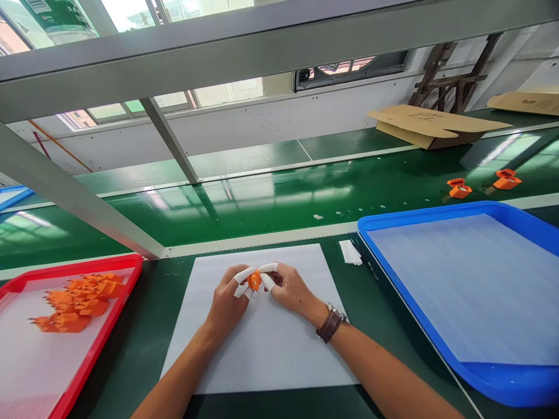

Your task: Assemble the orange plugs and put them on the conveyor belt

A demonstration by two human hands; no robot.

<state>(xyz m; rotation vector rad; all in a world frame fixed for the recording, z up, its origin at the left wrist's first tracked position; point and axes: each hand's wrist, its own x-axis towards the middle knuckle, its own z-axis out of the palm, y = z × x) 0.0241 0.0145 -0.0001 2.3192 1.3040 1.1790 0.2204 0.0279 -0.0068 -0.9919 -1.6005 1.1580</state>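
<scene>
A small orange plastic part [254,281] with a bit of shiny metal at its lower end is held up over a white sheet [266,343]. My left hand [230,297] pinches it from the left, white finger cots on thumb and forefinger. From the right, my right hand [286,286] closes its cotted thumb and forefinger on the same part. The fingertips hide some of it. Several similar orange parts [82,297], some with thin pins sticking out to the left, lie grouped in a red tray [126,285] on the left.
A blue tray [406,215] lined with white paper stands at the right. Beside it are a white scrap [350,252] and a thin black pen-like tool [365,259]. Two open orange pieces [459,188] and a cardboard box [432,125] sit farther back. A metal post [100,203] rises at the left.
</scene>
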